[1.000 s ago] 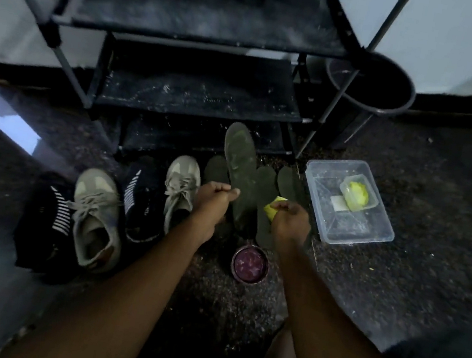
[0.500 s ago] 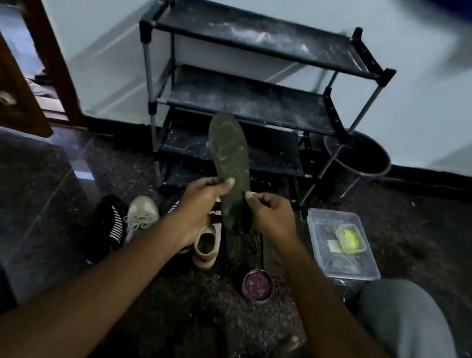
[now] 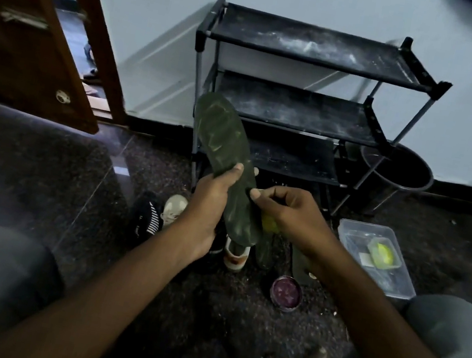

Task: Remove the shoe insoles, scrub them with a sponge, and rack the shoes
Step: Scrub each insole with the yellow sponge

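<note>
At far left the wooden door (image 3: 18, 33) stands ajar. A second ago it was out of sight, when I was looking lower at the floor. On the dark floor lie a black shoe with white stripes (image 3: 148, 217) and, just beside it, a pale sneaker (image 3: 173, 209). Its mate (image 3: 236, 255) shows heel-first below my hands.

My left grip (image 3: 209, 202) is clasped around the waist of the green insole (image 3: 225, 158), thumb on its face and fingertips showing past its far edge. The insole is in the air in front of the lower shelves of the shoe rack (image 3: 297, 101), toe end up and leaning left. A second ago it was down among the other insoles (image 3: 265, 251) on the floor, and half a second ago it stood more nearly upright.

My right grip (image 3: 288, 215) is curled over the yellow sponge (image 3: 269, 223), which shows only as a sliver under the palm. The thumb tip touches the insole's right edge.

Below sits a small round tin (image 3: 286, 293) with purple inside. Right of the rack stands a dark bucket (image 3: 399, 165), and nearer me a clear plastic box (image 3: 397, 287) holds a small tub (image 3: 383, 253).
</note>
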